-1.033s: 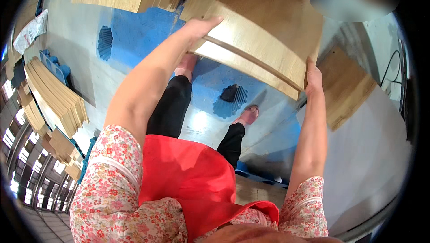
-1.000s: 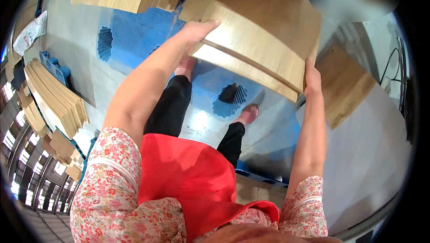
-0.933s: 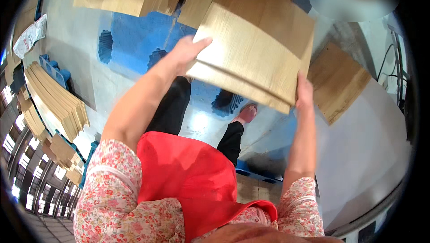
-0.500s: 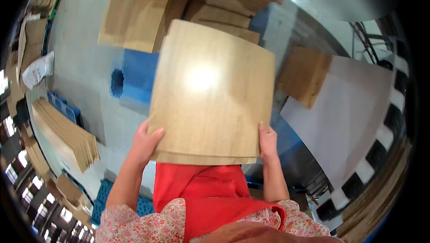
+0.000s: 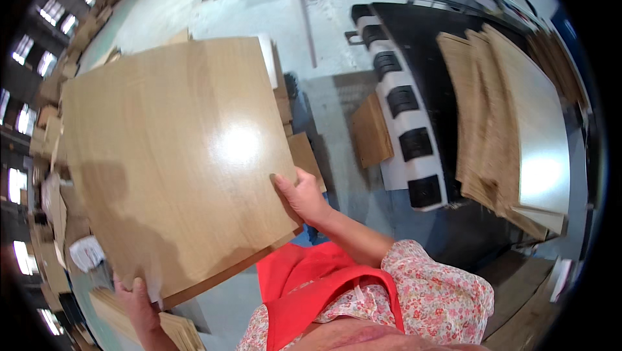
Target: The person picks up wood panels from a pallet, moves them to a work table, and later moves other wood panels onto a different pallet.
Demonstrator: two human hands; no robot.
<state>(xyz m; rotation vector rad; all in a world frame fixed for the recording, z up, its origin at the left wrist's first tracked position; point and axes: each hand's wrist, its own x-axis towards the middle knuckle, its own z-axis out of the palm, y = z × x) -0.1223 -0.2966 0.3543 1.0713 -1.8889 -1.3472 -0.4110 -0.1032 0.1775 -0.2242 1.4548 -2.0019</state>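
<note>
A large square light-wood panel (image 5: pixel 175 137) with a glossy face fills the left half of the head view, held out at a slant. Beneath its near edge a second panel (image 5: pixel 227 273) shows as a darker strip, so both are carried together. My left hand (image 5: pixel 137 302) grips the near left corner, thumb on top and fingers hidden below. Along the right edge my right hand (image 5: pixel 303 197) is closed, its thumb pressed on the upper face and its other fingers underneath.
To the right, a black-bedded machine or conveyor (image 5: pixel 421 59) with a black-and-white rail (image 5: pixel 402 101) carries stacked wood panels (image 5: pixel 508 124). A small brown board (image 5: pixel 372 131) stands beside the rail. More panels (image 5: pixel 184 331) lie stacked below at left, near a white bag (image 5: pixel 86 253).
My view has swung right, bringing the black-bedded machine and its stack into sight. Both hands keep hold of the panels, which now appear farther left and tilted in the picture.
</note>
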